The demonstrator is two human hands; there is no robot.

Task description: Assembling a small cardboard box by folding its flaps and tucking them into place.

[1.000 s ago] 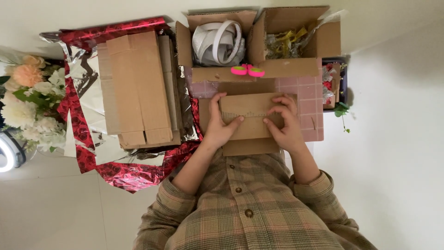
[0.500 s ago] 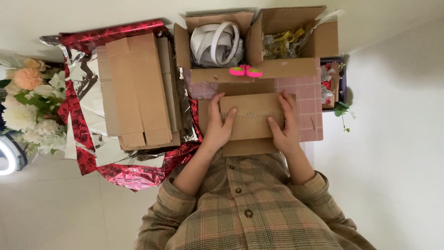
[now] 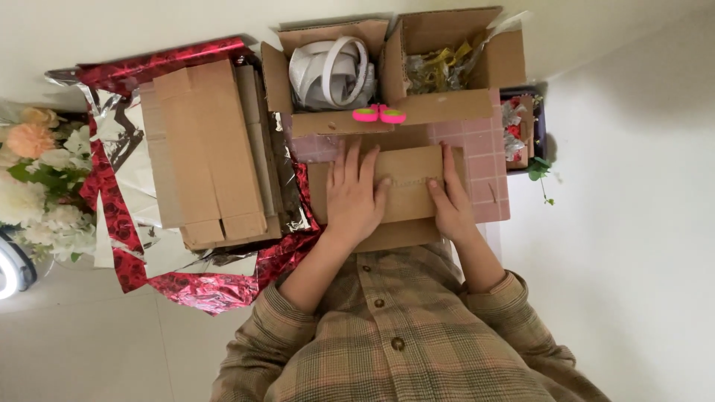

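Just in front of the person's plaid shirt (image 3: pixel 417 342), a flat brown cardboard box (image 3: pixel 406 186) is lying on a pink gridded sheet (image 3: pixel 484 160), and both hands are pressing on it. The left hand (image 3: pixel 356 195) is resting palm-down with fingers spread across the lid; the right hand (image 3: pixel 449 197) is lying along the right edge, fingers together, thumb on the lid. Neither is clamping it. The box is looking light and stiff, with a dry matte surface unlikely to slip; its thin panels would probably dent under hard pressure, so the side edges and corners seem the best places to hold. Beyond it, pink-handled scissors (image 3: pixel 378 115) are sitting on the flap of two open cartons (image 3: pixel 406 67). To the left, folded cardboard (image 3: pixel 205 149) is lying on red foil wrapping (image 3: pixel 119 223).
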